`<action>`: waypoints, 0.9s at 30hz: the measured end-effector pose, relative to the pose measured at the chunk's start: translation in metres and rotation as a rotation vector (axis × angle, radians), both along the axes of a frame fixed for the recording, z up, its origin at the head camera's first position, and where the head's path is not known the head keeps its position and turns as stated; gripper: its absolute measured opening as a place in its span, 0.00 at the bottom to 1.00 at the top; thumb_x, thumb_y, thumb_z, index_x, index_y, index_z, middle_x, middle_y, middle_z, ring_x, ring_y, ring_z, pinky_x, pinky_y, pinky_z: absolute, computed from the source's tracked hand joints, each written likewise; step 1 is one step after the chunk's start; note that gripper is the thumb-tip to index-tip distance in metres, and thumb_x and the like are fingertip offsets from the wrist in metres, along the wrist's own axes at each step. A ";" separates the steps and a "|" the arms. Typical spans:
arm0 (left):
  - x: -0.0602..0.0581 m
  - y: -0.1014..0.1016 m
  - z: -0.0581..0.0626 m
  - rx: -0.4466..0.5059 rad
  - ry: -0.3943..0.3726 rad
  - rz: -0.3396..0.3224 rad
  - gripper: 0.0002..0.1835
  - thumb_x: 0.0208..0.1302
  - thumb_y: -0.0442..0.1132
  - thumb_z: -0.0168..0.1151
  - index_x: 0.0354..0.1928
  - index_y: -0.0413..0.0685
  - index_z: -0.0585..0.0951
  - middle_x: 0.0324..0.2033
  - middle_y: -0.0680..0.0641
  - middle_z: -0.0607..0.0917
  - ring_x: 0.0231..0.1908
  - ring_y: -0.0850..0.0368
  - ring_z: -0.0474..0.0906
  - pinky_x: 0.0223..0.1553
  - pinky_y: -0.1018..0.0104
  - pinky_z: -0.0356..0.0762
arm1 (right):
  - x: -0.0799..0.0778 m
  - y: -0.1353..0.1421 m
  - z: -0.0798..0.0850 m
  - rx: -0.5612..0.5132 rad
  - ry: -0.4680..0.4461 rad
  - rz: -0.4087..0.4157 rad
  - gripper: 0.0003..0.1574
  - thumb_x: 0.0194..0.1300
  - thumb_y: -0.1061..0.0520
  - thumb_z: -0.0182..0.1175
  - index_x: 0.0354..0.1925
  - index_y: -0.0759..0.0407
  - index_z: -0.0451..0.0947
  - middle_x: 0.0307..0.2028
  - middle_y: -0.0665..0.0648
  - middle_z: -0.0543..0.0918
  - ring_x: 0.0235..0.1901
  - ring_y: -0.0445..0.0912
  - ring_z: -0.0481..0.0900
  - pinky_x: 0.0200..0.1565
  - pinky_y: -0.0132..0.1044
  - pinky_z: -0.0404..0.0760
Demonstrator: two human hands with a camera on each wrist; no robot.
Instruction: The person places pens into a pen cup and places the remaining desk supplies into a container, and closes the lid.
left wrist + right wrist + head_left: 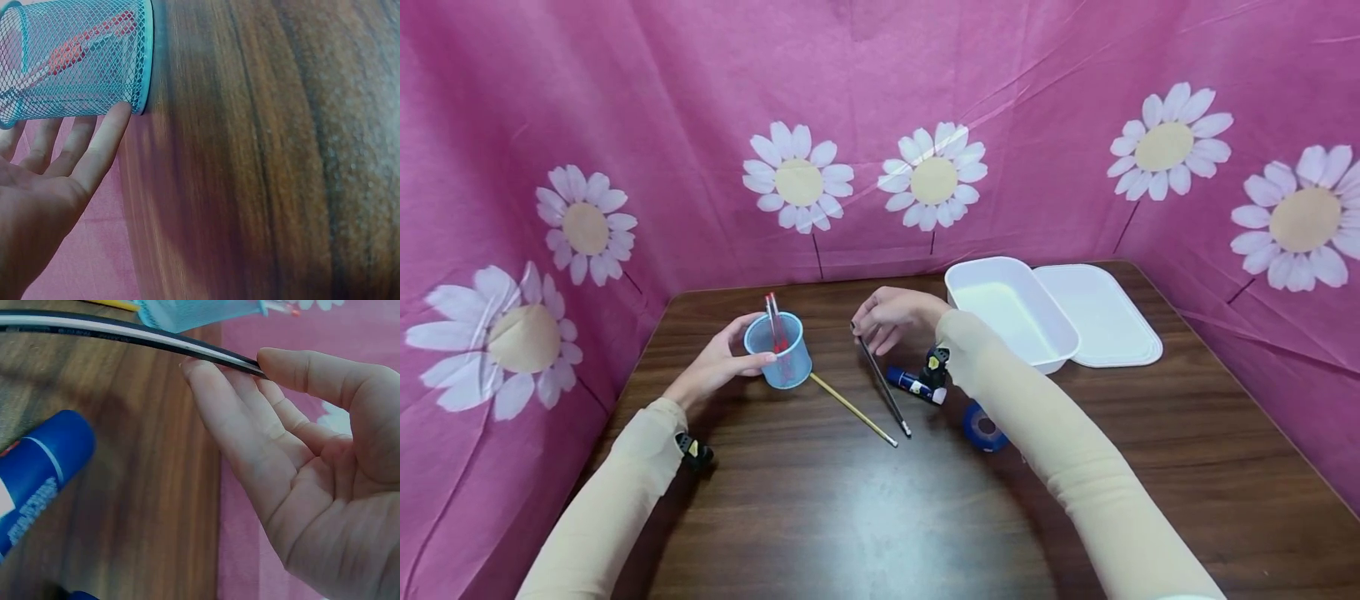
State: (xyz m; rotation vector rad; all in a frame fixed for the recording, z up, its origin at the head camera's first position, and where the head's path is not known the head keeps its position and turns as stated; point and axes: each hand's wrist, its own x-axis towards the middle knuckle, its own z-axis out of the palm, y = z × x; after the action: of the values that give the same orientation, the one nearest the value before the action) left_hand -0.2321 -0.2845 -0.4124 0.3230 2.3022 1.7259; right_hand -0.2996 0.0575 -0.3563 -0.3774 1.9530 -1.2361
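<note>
Slim black pencil (886, 388): pinched at its far end by the right fingers (222, 409), apparently leaving its length free.
Light-blue cylindrical metal-mesh cup (790, 372): partly encircled, left of the pencil, by the left fingers (100, 150), presumably against tipping.
Right wrist view: printed lettering (75, 330) is shown along the pencil, unreadable from the head.

I can read no words: the white print (34, 512) on the blue tube (59, 447) and tiny lettering (78, 331) on the black pencil (140, 337), left of that tube in the head view, are too blurred

Left fingers (739, 327) hold cup (793, 369); right fingers (870, 312) pinch black pencil (885, 387).
</note>
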 end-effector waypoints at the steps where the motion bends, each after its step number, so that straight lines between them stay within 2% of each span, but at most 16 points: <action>1: 0.000 0.000 0.000 0.003 0.003 -0.003 0.45 0.62 0.42 0.75 0.76 0.52 0.60 0.66 0.39 0.70 0.58 0.50 0.75 0.51 0.48 0.84 | 0.001 0.001 0.003 -0.006 0.001 -0.005 0.26 0.73 0.59 0.61 0.63 0.72 0.73 0.55 0.71 0.82 0.37 0.54 0.88 0.43 0.48 0.88; 6: 0.000 0.000 0.002 0.023 0.006 -0.001 0.44 0.62 0.41 0.75 0.75 0.51 0.62 0.65 0.39 0.71 0.58 0.48 0.75 0.51 0.46 0.83 | 0.003 0.003 0.018 -0.064 -0.021 -0.030 0.24 0.72 0.60 0.63 0.60 0.71 0.74 0.58 0.74 0.78 0.39 0.54 0.88 0.45 0.50 0.87; 9: -0.001 0.000 0.001 0.024 0.006 -0.004 0.44 0.62 0.41 0.75 0.76 0.50 0.61 0.65 0.38 0.71 0.59 0.48 0.74 0.51 0.47 0.83 | 0.004 0.002 0.024 -0.105 -0.039 -0.034 0.21 0.71 0.60 0.63 0.57 0.68 0.75 0.57 0.73 0.80 0.41 0.56 0.87 0.46 0.51 0.87; 13: -0.001 0.000 -0.001 0.029 -0.003 -0.009 0.44 0.63 0.40 0.74 0.76 0.48 0.60 0.65 0.36 0.70 0.59 0.48 0.74 0.52 0.46 0.83 | 0.006 -0.002 0.031 -0.151 -0.051 -0.001 0.18 0.71 0.59 0.64 0.55 0.67 0.76 0.53 0.69 0.84 0.46 0.59 0.86 0.47 0.52 0.87; 17: -0.001 0.000 -0.001 0.028 -0.013 -0.010 0.44 0.63 0.39 0.74 0.76 0.48 0.60 0.66 0.36 0.70 0.58 0.48 0.75 0.53 0.45 0.82 | 0.008 -0.008 0.039 -0.183 -0.054 0.029 0.18 0.71 0.60 0.63 0.55 0.68 0.76 0.53 0.69 0.83 0.49 0.61 0.85 0.48 0.53 0.86; 24: -0.001 0.001 0.000 0.025 -0.017 -0.008 0.44 0.63 0.40 0.74 0.76 0.48 0.60 0.66 0.37 0.70 0.56 0.49 0.76 0.52 0.45 0.82 | 0.010 -0.018 0.052 -0.276 -0.041 0.013 0.15 0.72 0.61 0.62 0.53 0.67 0.77 0.50 0.67 0.85 0.47 0.59 0.86 0.51 0.55 0.84; 27: -0.001 0.001 0.000 0.025 -0.018 -0.007 0.45 0.63 0.40 0.74 0.76 0.48 0.60 0.65 0.36 0.69 0.55 0.51 0.77 0.52 0.44 0.82 | 0.013 -0.022 0.058 -0.342 -0.045 -0.011 0.14 0.72 0.61 0.62 0.53 0.66 0.77 0.53 0.70 0.83 0.48 0.59 0.86 0.52 0.56 0.83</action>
State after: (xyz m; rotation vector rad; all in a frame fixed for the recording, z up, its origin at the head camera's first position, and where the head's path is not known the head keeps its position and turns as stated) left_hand -0.2333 -0.2836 -0.4125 0.3182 2.2662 1.7480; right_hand -0.2865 0.0355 -0.2984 -0.5057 1.7071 -1.5766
